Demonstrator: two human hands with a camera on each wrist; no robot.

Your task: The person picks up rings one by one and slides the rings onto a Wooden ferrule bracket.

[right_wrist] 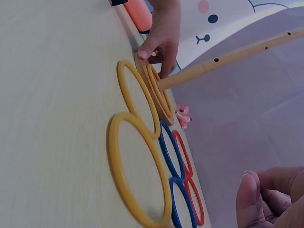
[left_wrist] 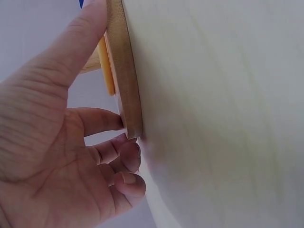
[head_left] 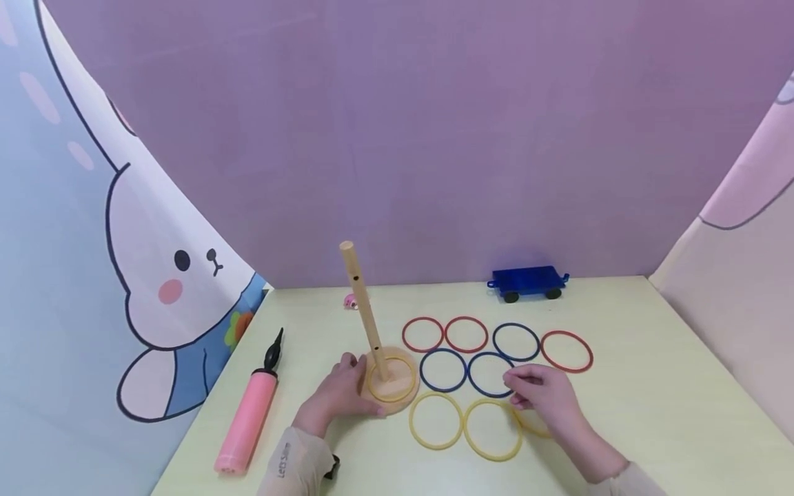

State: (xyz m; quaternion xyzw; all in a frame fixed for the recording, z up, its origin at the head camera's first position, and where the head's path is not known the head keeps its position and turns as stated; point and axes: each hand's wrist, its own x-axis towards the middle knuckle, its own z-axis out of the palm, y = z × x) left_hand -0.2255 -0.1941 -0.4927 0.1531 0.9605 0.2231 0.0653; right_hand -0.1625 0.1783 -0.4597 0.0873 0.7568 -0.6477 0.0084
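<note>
My left hand [head_left: 340, 393] grips the edge of a round wooden base [head_left: 397, 408], thumb in front and fingers round the far side. A wooden peg [head_left: 364, 303] stands up from this base, leaning left in the head view. Round the peg's foot lies a yellow ring [head_left: 392, 400]. Over the table at the right, my right hand [head_left: 548, 396] has thumb and index fingertips together and the other fingers curled; nothing shows between them. Beneath and beside it are a blue ring [head_left: 490, 395] and a partly covered yellow ring [head_left: 538, 433]. Two more yellow rings, one here [head_left: 494, 459], lie left of it.
Several blue and red rings, including a red ring [head_left: 567, 370], lie flat behind the yellow ones. A blue toy wagon [head_left: 527, 280] stands at the back right. A pink pump [head_left: 248, 420] lies at the left, and a small pink figure [right_wrist: 183, 116] sits behind the base.
</note>
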